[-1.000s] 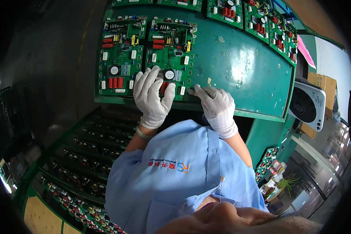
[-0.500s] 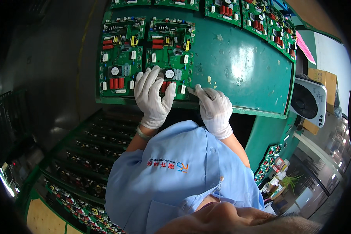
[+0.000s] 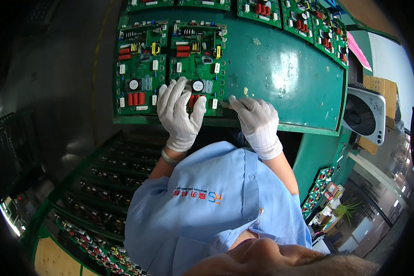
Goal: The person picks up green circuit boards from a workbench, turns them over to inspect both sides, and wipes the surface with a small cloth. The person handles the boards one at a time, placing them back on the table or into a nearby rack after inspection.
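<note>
My left hand (image 3: 181, 117), in a white glove, rests on the lower left of a green circuit board (image 3: 200, 69), fingers spread and thumb apart. Between them show the board's red components (image 3: 193, 100), partly hidden by the glove. A round white-topped component (image 3: 198, 86) stands just beyond the thumb. Also gloved, my right hand (image 3: 257, 122) is closed in a pinch on a small flat grey blade-like tool (image 3: 225, 105). Its tip is at the board's lower right edge; whether it touches the board I cannot tell. A second circuit board (image 3: 141, 73) lies to the left.
Several more boards (image 3: 303, 23) line the far side of the green worktop (image 3: 262, 60). A white fan (image 3: 365, 115) stands off the right end beside a cardboard box (image 3: 388, 99). Racks holding several boards (image 3: 101, 184) are at the lower left.
My right hand has moved slightly to the right and turned a little, still pinching the tool. My left hand stays in nearly the same place on the board. The view has shifted slightly.
</note>
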The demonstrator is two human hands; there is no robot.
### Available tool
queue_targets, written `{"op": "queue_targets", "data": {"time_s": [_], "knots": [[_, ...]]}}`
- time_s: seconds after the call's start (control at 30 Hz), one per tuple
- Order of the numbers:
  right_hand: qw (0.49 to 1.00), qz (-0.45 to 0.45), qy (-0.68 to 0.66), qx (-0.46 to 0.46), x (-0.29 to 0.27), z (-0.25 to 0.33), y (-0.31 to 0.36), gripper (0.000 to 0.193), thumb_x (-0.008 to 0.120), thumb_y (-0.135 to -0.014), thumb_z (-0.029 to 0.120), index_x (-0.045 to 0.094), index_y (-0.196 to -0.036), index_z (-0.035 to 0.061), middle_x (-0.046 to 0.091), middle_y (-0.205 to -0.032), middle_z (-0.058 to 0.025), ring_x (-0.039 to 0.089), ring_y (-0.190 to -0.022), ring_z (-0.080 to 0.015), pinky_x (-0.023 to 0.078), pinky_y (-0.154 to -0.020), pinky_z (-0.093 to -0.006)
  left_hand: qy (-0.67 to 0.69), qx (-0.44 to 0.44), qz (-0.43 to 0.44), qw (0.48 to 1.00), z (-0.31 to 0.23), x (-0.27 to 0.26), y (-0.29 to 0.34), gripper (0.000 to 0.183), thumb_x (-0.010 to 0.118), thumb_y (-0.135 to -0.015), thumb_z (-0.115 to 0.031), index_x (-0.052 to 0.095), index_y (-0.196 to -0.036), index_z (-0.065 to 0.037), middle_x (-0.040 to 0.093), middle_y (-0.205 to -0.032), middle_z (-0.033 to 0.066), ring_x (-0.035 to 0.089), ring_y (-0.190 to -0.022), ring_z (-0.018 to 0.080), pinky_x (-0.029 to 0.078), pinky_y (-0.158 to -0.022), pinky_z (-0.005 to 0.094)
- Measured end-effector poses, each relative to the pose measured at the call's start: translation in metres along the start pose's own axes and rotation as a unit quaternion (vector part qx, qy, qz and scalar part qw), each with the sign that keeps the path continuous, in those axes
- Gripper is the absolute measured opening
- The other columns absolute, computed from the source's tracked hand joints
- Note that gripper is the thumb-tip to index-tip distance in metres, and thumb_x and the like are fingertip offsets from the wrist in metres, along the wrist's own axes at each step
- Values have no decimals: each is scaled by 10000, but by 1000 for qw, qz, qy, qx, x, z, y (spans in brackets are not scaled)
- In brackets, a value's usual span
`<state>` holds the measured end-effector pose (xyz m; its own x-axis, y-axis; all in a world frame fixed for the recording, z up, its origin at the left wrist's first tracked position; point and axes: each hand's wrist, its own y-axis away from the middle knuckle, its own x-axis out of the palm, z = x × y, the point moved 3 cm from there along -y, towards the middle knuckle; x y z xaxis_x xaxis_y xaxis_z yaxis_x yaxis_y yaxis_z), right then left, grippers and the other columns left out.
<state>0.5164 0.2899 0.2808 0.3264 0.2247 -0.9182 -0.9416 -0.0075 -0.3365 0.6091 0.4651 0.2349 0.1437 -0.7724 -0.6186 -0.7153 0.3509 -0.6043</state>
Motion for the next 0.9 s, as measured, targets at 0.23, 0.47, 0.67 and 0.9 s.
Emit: {"op": "queue_targets", "data": {"time_s": [0.23, 0.47, 0.67, 0.9], "knots": [[1000, 18, 2, 11, 1, 4, 3, 343, 640, -756, 103, 707, -1092, 110, 612, -875, 9, 607, -743, -160, 489, -599, -315, 2, -8, 7, 1000, -1, -1, 0, 281, 721, -866, -234, 587, -1013, -36, 661, -1212, 186, 619, -1115, 369, 400, -1058, 502], [999, 11, 9, 47, -2, 16, 5, 318, 640, -786, 107, 706, -1097, 97, 596, -860, 8, 600, -734, -152, 487, -593, -307, 5, -6, 14, 1000, -1, -2, 0, 275, 718, -870, -223, 589, -1028, -39, 660, -1224, 181, 615, -1136, 366, 396, -1068, 500], [999, 18, 21, 28, -2, 13, 5, 327, 634, -784, 119, 700, -1103, 96, 591, -870, 7, 596, -730, -151, 484, -586, -306, 5, 4, 9, 1000, 0, -1, -1, 306, 741, -845, -244, 589, -997, -26, 665, -1186, 192, 624, -1087, 379, 411, -1036, 516], [998, 41, 38, 15, -7, 10, -1, 319, 629, -776, 122, 698, -1088, 112, 596, -873, 5, 595, -720, -154, 484, -579, -308, 10, -5, 15, 1000, -1, -2, -1, 282, 723, -865, -229, 594, -1021, -33, 661, -1221, 182, 615, -1139, 364, 395, -1068, 499]]}}
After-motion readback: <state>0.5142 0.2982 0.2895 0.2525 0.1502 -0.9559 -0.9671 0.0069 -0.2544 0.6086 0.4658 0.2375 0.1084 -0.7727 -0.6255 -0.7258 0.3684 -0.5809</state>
